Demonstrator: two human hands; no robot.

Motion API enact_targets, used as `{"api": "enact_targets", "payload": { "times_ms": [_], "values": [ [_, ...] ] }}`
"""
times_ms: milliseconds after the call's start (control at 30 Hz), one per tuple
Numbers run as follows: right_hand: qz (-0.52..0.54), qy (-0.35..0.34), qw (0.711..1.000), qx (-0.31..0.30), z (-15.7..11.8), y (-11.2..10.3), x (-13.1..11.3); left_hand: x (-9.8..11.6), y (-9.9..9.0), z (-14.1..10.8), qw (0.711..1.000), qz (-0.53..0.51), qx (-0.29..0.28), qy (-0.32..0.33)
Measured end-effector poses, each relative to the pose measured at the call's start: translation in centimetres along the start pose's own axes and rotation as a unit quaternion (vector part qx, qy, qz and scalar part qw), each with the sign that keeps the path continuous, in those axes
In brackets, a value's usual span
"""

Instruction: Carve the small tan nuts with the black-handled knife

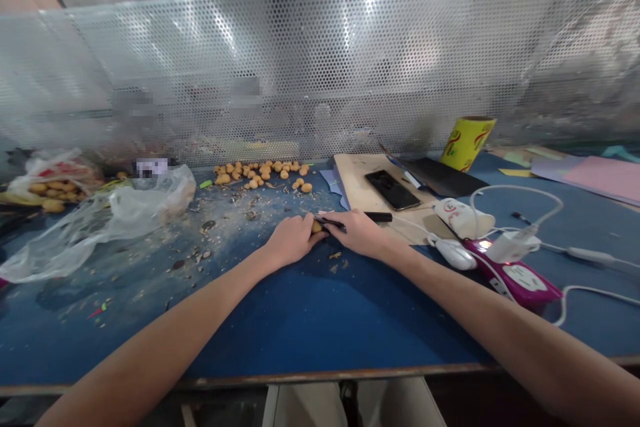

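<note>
Over the middle of the blue table, my left hand (293, 239) is closed around a small yellow-brown nut-like piece (317, 226). Close beside it, my right hand (361, 232) is closed on a dark tool with a black handle (379, 217). The handle sticks out to the right, and the tool's front end meets the piece between the two hands. Fingers partly hide both the piece and the tool's tip. Behind my hands, a spread of similar round pieces (267, 170) lies near the perforated metal screen.
Left are a clear plastic bag (115, 213), another bag with round pieces (60, 183) and scattered crumbs. Right are a phone (393, 189) on cardboard (357, 173), a yellow roll (467, 143), a white cup (463, 219) and a purple power strip (523, 280) with cables.
</note>
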State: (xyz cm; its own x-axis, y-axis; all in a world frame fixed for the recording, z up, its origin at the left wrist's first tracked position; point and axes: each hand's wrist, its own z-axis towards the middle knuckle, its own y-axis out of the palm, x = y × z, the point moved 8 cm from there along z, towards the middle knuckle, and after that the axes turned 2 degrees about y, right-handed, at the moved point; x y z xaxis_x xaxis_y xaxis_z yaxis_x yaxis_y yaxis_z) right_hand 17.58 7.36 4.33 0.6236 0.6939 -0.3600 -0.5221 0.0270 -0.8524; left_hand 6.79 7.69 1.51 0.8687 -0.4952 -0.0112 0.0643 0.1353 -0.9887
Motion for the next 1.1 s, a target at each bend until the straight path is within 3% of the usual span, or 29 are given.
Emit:
{"api": "enact_targets", "payload": {
  "times_ms": [200, 433, 900, 1100],
  "values": [
    [-0.007, 0.006, 1.0, -0.008, 0.0, 0.5, 0.1, 0.6, -0.1, -0.5, 0.999, 0.035, 0.012, -0.004],
    [-0.057, -0.062, 0.996, 0.014, -0.4, -0.1, -1.4, 0.8, 0.2, -0.5, 0.999, 0.041, 0.002, 0.003],
    [-0.127, -0.056, 0.99, 0.029, -0.3, 0.0, -2.0, 1.6, 0.0, -0.5, 0.998, 0.064, -0.02, 0.017],
    [-0.101, -0.059, 0.993, 0.015, -0.1, 0.1, -2.0, 1.6, -0.4, -0.6, 0.997, 0.077, 0.002, -0.02]
  ]
}}
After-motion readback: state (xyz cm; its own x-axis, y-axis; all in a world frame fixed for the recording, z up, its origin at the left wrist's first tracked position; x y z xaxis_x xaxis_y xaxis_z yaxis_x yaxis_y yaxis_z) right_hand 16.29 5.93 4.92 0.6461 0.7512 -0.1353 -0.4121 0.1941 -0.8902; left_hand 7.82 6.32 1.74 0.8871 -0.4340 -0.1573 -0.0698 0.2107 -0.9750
